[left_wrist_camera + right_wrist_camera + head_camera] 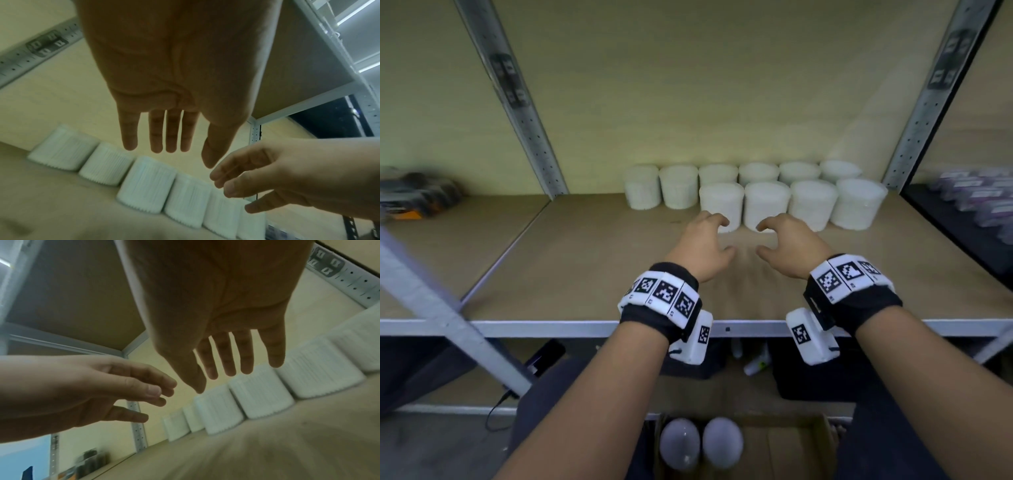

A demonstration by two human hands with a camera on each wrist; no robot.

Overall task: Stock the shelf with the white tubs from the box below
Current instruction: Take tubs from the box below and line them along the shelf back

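Several white tubs (767, 205) stand in two rows at the back of the wooden shelf (592, 260), the front row shorter and to the right. The same tubs (147, 183) (261, 395) show in both wrist views. My left hand (703, 245) and right hand (786, 243) hover side by side over the shelf, just in front of the two leftmost front-row tubs, holding nothing. Their fingers are relaxed and spread, left hand (164, 142), right hand (226, 369). Two more white tubs (700, 445) lie in the cardboard box (791, 442) below the shelf.
Grey perforated uprights (517, 102) (928, 102) frame the bay. Dark packs (417, 195) lie on the left neighbouring shelf and purple-labelled packs (976, 198) on the right one. The shelf's metal front edge (551, 327) runs under my wrists. Small items and a cable lie on the lower level.
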